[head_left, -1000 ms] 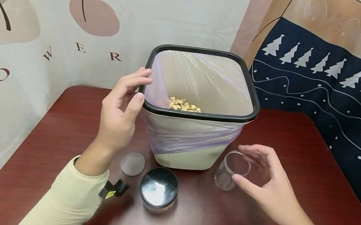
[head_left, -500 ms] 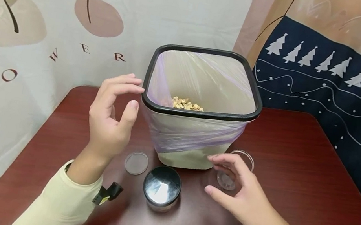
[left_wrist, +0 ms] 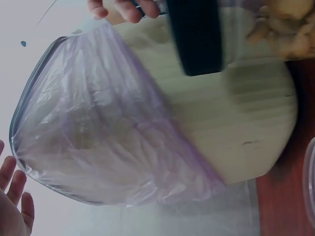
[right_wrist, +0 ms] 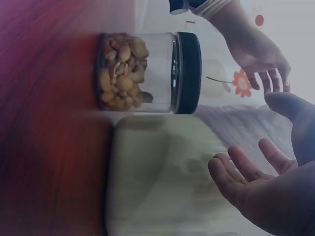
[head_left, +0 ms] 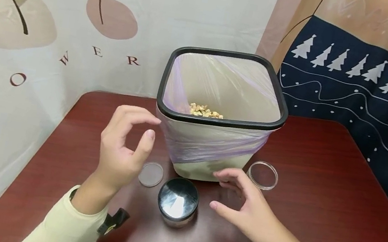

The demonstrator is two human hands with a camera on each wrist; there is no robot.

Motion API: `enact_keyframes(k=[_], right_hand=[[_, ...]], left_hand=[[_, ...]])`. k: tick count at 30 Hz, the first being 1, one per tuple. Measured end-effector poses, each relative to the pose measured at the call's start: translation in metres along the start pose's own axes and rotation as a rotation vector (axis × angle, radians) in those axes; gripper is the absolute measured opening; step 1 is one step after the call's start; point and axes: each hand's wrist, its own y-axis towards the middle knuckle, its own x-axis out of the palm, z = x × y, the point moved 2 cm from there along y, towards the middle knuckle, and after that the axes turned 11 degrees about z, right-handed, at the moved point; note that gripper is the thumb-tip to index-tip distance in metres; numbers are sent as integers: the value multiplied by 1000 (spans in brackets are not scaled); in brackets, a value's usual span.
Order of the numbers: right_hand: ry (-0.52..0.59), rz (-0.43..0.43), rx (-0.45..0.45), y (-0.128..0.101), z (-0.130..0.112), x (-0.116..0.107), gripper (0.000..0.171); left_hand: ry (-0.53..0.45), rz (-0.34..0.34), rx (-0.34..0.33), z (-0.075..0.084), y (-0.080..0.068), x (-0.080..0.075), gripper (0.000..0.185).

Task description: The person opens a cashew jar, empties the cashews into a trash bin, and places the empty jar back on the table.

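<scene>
A clear jar of mixed nuts [right_wrist: 123, 73] with a black lid [head_left: 179, 198] stands upright on the table in front of the bin. My left hand [head_left: 122, 154] hovers to its upper left, fingers bent loosely and holding nothing. On the jar's right, my right hand [head_left: 250, 209] is held with thumb and fingers apart, also holding nothing. Neither hand touches the jar. Behind my right hand stands a clear open container [head_left: 261, 187], its lower part hidden. A round clear lid [head_left: 151, 174] lies flat to the left of the jar.
A pale bin [head_left: 204, 172] with a black rim [head_left: 220, 122] and a purplish plastic liner [head_left: 213, 145] stands at the back of the table. Shelled nuts [head_left: 206, 112] lie inside it. Printed cloth [head_left: 197, 6] hangs behind the dark red table [head_left: 320, 193].
My left hand has come away from the bin rim and lowered. My right hand has left the clear container and moved left toward the black-lidded jar.
</scene>
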Motion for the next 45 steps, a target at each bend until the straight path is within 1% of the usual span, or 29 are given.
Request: enact_keyframes(k=[5,10,12,15,21,24,30,34,38,45], right_hand=[[1,-13,-14,0,6,6,49],[21,-24,-34,3,12,12,50],[32,-28,-37,3,14,14,50],[42,-42,-31,4,18,18,51],[66,-90,-3,3,24,24,54],[77,-107,24,3,26,25,55],[82,-138,85,5,33,26,59],[73,-164,97,5,38,30,61],[73,-191,101,7,43,34,64],[119,-259,138,7,50,37,64]], left_hand=[[-10,-63,6,-1,-9,2,21],[-39,-177,17,0,-12,0,23],[-45,-236,27,0,-13,0,23],[-25,-339,40,0,-16,1,23],[110,-567,52,3,-22,1,23],[156,-648,56,4,-23,1,24],[195,-753,56,5,-22,3,26],[242,-825,48,4,-24,4,27],[287,-894,25,3,-27,6,26],[302,-996,9,0,-37,12,30]])
